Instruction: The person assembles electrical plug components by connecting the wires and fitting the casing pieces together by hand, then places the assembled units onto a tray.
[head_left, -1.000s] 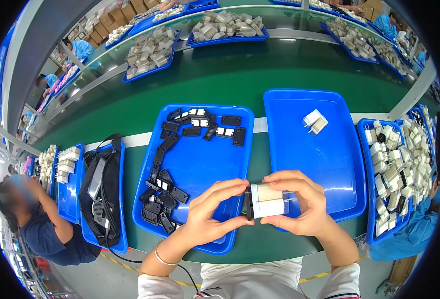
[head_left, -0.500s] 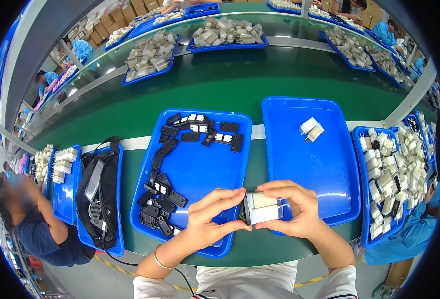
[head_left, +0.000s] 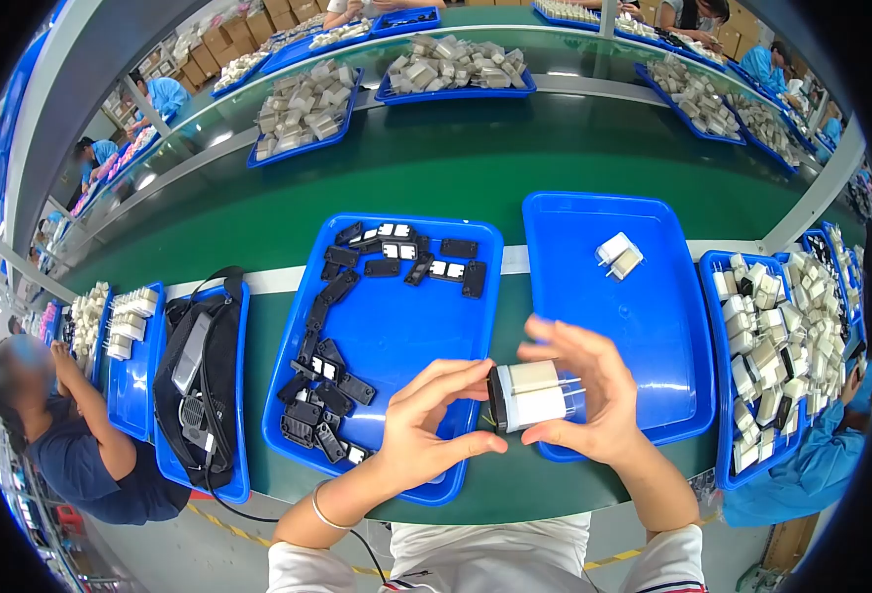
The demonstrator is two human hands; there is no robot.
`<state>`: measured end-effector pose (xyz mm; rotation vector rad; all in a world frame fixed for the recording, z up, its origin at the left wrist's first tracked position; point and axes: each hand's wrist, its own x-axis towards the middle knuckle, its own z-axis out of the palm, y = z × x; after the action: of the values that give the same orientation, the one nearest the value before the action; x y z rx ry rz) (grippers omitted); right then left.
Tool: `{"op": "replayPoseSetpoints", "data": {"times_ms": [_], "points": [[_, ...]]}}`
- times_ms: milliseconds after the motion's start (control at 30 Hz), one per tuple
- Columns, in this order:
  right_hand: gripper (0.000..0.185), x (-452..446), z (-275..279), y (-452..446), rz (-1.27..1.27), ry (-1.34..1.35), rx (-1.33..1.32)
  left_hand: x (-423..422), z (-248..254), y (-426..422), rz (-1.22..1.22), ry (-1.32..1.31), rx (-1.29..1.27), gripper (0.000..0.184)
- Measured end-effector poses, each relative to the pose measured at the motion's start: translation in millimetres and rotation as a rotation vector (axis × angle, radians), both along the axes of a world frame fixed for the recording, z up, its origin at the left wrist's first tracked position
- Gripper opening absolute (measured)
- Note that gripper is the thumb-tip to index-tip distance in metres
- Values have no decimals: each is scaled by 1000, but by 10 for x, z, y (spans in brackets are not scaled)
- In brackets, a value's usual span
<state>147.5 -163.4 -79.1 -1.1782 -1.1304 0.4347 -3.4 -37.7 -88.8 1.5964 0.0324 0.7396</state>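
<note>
A white plug adapter (head_left: 537,405) with a black end piece is held over the gap between two blue trays, its metal pins pointing right. My left hand (head_left: 426,425) pinches the black end between fingers and thumb. Around the pin side is my right hand (head_left: 599,395), with its fingers spread and lifted off the top; its thumb lies by the adapter's lower edge, and I cannot tell if it touches. Black flat covers (head_left: 332,398), some with white pads, lie in the left tray (head_left: 426,336). Similar white plugs (head_left: 621,257) sit in the right tray (head_left: 614,346).
A heaped tray of white plugs (head_left: 767,336) stands at far right. At left, a black bag (head_left: 199,385) lies in another blue tray. More plug-filled trays (head_left: 456,64) line the shelf behind the green bench (head_left: 406,168). A person (head_left: 90,435) sits at the left.
My right hand's fingers have opened and lifted away from the adapter's top. The adapter has shifted slightly right and up, still pinched by my left hand.
</note>
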Motion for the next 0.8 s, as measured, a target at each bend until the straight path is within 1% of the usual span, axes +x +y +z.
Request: {"op": "replayPoseSetpoints", "data": {"times_ms": [33,100,133,167,200,300,333,433,467,567,667,767,800], "points": [[76,9,15,5,-40,-25,21,-15,2,-5,6,-3,-42,50],[77,64,-29,-6,-207,-227,19,-41,22,37,9,-16,-119,38],[77,90,-32,-22,-276,-335,24,-59,26,67,23,5,-87,28],[77,109,-25,-32,-343,-445,30,-63,32,73,22,13,-91,27],[69,80,-10,-31,-397,-449,60,-65,39,73,23,19,-94,26],[59,66,-104,-73,-406,-425,100,-52,22,67,40,-9,-102,23],[49,37,-77,-75,-412,-380,126,-67,-9,89,38,-16,-88,24],[42,18,-75,-68,-258,-351,115,-74,-45,102,44,-41,-92,28],[40,-11,-85,-49,-255,-326,134,-71,-49,95,48,-51,-101,29],[37,-36,-65,-32,-249,-383,119,-41,-8,49,94,-47,-128,29],[41,-40,-53,-25,-180,-395,95,-29,-29,21,214,-48,23,30],[46,-79,31,-22,-131,-315,79,-39,-14,5,280,-2,117,32],[53,-44,2,-37,-107,-368,73,-46,4,5,272,29,169,33]]}}
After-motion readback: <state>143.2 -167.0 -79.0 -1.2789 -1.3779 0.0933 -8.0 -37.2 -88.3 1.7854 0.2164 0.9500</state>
